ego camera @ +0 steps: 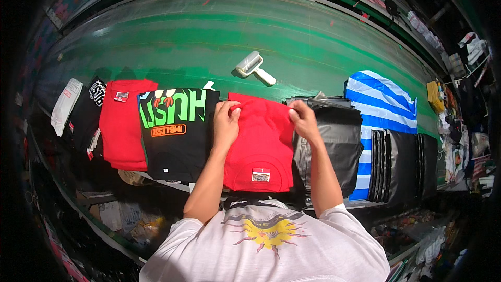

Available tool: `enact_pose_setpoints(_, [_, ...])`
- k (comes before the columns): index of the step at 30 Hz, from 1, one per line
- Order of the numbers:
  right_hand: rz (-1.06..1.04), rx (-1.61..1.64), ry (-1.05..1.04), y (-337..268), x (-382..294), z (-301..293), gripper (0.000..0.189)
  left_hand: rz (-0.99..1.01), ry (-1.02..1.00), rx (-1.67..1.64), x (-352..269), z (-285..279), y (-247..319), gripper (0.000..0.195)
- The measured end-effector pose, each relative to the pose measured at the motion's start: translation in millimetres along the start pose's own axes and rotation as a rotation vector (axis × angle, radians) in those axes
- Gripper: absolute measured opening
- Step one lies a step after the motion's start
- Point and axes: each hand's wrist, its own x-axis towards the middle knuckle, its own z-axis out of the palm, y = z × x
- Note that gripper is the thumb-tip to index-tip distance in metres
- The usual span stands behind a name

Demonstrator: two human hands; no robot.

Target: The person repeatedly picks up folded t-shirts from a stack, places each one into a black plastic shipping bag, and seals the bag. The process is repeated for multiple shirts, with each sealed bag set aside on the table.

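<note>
A folded red T-shirt (260, 137) lies in front of me, its collar and neck label towards my body. My left hand (227, 123) pinches its far left corner between thumb and fingers. The far right corner is pinched in my right hand (304, 120). Left of this shirt lies a folded black T-shirt (176, 156) with a green and orange print. To the right, close by my right forearm, is a stack of black plastic bags (338, 125).
A lint roller (254, 66) rests beyond the shirt on the green table (176, 43). Further left are more folded red shirts (123, 133), black garments (88, 113) and a white folded item (66, 105). On the right are a blue-and-white striped plastic bag (383, 90) and more black bags (403, 164).
</note>
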Motion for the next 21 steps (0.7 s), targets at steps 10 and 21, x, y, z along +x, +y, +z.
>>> enact_pose_setpoints(10, [0.361,0.675,-0.079,25.9,-110.2,-4.3,0.089,-0.500,-0.175,-0.282,-26.4,-40.5,30.5,0.071])
enact_pose_setpoints(21, [0.449,0.579,-0.199,-40.2,-177.8,13.2,0.066,-0.292,-0.516,-0.014,-114.1,-77.9,55.2,0.061])
